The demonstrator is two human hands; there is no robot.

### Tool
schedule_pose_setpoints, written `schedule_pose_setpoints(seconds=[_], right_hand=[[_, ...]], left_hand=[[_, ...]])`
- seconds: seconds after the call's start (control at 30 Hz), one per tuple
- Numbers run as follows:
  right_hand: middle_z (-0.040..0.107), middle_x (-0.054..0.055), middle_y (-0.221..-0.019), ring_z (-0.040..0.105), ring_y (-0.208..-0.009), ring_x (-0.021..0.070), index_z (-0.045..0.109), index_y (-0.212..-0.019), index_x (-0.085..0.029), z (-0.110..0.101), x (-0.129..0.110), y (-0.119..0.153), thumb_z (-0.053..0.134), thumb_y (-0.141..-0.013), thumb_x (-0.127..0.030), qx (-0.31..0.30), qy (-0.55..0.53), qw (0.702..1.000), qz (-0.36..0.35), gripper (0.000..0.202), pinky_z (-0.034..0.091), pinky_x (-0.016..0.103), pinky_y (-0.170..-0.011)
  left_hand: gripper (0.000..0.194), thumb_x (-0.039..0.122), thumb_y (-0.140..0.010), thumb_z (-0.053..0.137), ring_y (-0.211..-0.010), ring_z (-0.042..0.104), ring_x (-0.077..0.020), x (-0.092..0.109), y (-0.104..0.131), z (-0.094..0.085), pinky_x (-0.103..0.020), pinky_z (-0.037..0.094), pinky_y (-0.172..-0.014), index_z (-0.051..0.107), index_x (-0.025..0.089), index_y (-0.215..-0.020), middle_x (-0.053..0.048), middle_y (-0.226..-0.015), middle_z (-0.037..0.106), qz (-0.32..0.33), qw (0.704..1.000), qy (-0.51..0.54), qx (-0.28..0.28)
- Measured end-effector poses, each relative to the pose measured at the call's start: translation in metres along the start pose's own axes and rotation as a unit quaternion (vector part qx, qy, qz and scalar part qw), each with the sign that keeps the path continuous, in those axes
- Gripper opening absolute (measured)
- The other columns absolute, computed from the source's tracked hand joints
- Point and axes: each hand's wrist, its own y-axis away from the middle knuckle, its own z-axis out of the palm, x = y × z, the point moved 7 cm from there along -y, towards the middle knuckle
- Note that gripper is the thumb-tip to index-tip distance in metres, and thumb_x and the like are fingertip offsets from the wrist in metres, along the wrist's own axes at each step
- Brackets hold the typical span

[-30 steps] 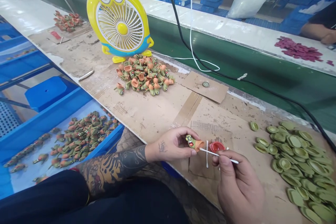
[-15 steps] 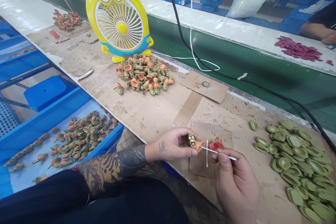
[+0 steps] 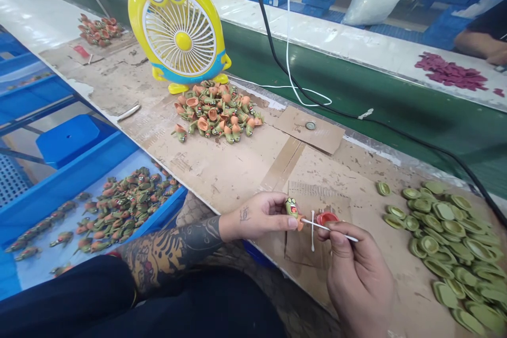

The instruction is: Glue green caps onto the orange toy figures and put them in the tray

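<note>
Between the thumb and fingers of my left hand [image 3: 259, 216] is a small green and orange toy figure [image 3: 292, 208] with big eyes and a red open mouth. My right hand [image 3: 358, 269] pinches a white cotton swab [image 3: 330, 229], whose tip meets the figure's orange part. Just beyond the right fingers sits a small red cup [image 3: 327, 218], partly hidden by them. Another cotton swab [image 3: 312, 232] lies on the cardboard [image 3: 273, 169] between my hands.
A heap of toy figures [image 3: 217, 111] lies before a yellow fan [image 3: 182, 41]. Green oval pieces [image 3: 453, 227] cover the right side. A blue tray [image 3: 174, 216] of figures stands at lower left. A black cable [image 3: 420, 140] runs along the back; a bottle cap [image 3: 310, 125] rests on cardboard.
My left hand has turned the figure more upright, its orange end now pointing down. The right hand with its swab has barely shifted.
</note>
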Motion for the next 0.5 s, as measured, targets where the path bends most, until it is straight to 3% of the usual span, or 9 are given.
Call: schedule_pose_setpoints(seconds=[0.23, 0.37, 0.5], right_hand=[[0.071, -0.001, -0.088, 0.066, -0.088, 0.0148, 0.070, -0.101, -0.023, -0.005, -0.004, 0.000, 0.064, -0.100, -0.034, 0.017, -0.054, 0.998, -0.002, 0.012, 0.049, 0.029, -0.085], [0.070, 0.002, -0.088, 0.065, -0.085, 0.0168, 0.070, -0.096, -0.020, -0.031, -0.002, 0.003, 0.071, -0.095, -0.035, 0.125, -0.106, 0.986, 0.035, 0.015, 0.048, 0.033, -0.086], [0.070, 0.005, -0.091, 0.065, -0.084, 0.0208, 0.072, -0.099, -0.019, -0.066, 0.015, 0.014, 0.078, -0.087, -0.045, 0.234, -0.044, 0.964, 0.122, 0.029, 0.051, 0.041, -0.089]], left_hand=[[0.043, 0.046, -0.073, 0.091, -0.083, 0.066, -0.0148, -0.001, -0.001, -0.001, -0.027, 0.050, -0.086, 0.071, 0.013, -0.091, -0.004, -0.087, 0.072, -0.007, 1.000, 0.000, -0.007], [0.044, 0.047, -0.071, 0.091, -0.084, 0.065, -0.0148, -0.001, -0.002, -0.002, -0.028, 0.050, -0.088, 0.070, 0.013, -0.091, -0.003, -0.087, 0.070, 0.002, 1.000, -0.001, -0.004], [0.046, 0.049, -0.071, 0.091, -0.083, 0.063, -0.0143, -0.003, -0.002, -0.004, -0.028, 0.049, -0.086, 0.069, 0.014, -0.091, -0.003, -0.088, 0.068, -0.004, 1.000, -0.022, 0.007]])
